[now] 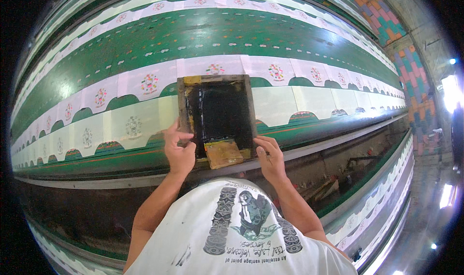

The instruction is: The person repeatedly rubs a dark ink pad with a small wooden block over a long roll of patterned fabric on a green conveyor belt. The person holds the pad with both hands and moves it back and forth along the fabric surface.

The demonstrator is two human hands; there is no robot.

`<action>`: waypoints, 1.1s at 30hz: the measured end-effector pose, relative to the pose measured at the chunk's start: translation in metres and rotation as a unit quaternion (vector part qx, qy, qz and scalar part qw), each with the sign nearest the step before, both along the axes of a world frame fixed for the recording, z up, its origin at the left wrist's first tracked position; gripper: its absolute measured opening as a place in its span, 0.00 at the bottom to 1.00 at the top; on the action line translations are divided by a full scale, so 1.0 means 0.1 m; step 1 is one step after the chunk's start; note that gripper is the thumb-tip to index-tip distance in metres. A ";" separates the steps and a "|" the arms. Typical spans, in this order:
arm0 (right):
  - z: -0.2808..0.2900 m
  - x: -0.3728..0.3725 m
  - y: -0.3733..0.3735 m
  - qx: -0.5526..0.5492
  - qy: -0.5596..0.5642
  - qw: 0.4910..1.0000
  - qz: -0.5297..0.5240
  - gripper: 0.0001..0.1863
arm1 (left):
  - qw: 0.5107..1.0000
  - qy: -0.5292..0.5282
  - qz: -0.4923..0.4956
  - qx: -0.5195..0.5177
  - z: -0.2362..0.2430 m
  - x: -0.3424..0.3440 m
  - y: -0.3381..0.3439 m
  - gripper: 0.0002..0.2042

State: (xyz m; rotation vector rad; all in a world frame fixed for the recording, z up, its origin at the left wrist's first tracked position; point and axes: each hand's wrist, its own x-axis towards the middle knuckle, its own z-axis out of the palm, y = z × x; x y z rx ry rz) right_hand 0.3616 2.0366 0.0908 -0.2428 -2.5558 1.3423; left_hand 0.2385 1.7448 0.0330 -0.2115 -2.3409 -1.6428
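Observation:
A wooden screen-printing frame point(250, 101) with a black-inked mesh lies over the near row of pale cloth pieces, right in front of me. My left hand point(181, 151) grips its left side near the close end, fingers curled. At the opposite side my right hand point(271, 159) holds the frame's edge, thumb toward me. Inside the near end leans a tan squeegee point(224, 154), tilted and touched by neither hand. Left of the frame, a cloth piece point(121, 126) bears a dark circular print; pieces to the right, such as one cloth point(275, 106), look plain. The cloth beneath the frame is hidden.
The long green table point(193, 31) carries another row of white pieces point(285, 72) with colourful prints beyond the frame. A metal rail point(328, 149) runs along its near edge. Similar tables stand beyond and behind me. Coloured paving point(411, 72) lies at the right.

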 end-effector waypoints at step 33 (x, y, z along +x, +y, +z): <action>0.47 -0.42 2.06 0.257 0.014 0.893 0.369 0.21 | 0.997 -0.053 0.000 0.053 -0.31 0.30 2.46 0.13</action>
